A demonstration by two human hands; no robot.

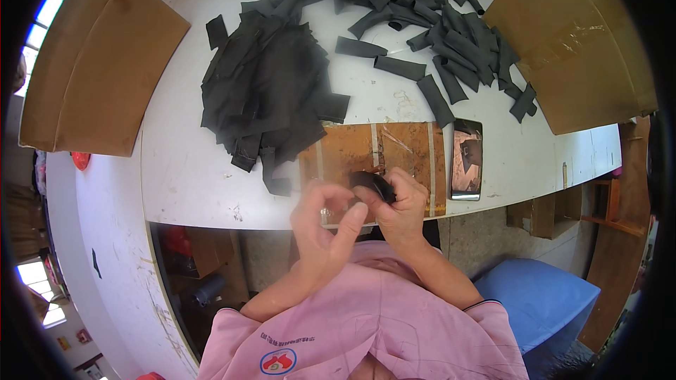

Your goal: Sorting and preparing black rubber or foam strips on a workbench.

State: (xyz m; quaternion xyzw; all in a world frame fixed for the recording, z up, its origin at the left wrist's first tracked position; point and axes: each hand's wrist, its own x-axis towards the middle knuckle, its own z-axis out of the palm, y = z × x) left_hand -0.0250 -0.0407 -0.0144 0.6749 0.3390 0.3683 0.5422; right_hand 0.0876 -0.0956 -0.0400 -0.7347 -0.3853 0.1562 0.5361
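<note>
My right hand (406,214) is closed on a bent black foam-like piece (374,184), pinching it between thumb and fingers just above the table's near edge. My left hand (320,222) is beside it, thumb and fingers apart, with the fingertips close to the piece's left end; some blur is on them. Under both hands is a brown board with pale stripes (345,146). Beyond it on the left lies a heap of flat black pieces (271,84). Black rolled tubes (458,49) are strewn at the far right, several lying singly near the board.
A phone-like dark-framed slab with a reflective face (467,162) lies right of the board on the white table (204,190). Cardboard boxes flank the work area at left (98,56) and right (574,42). A blue covered seat (539,299) stands below at right.
</note>
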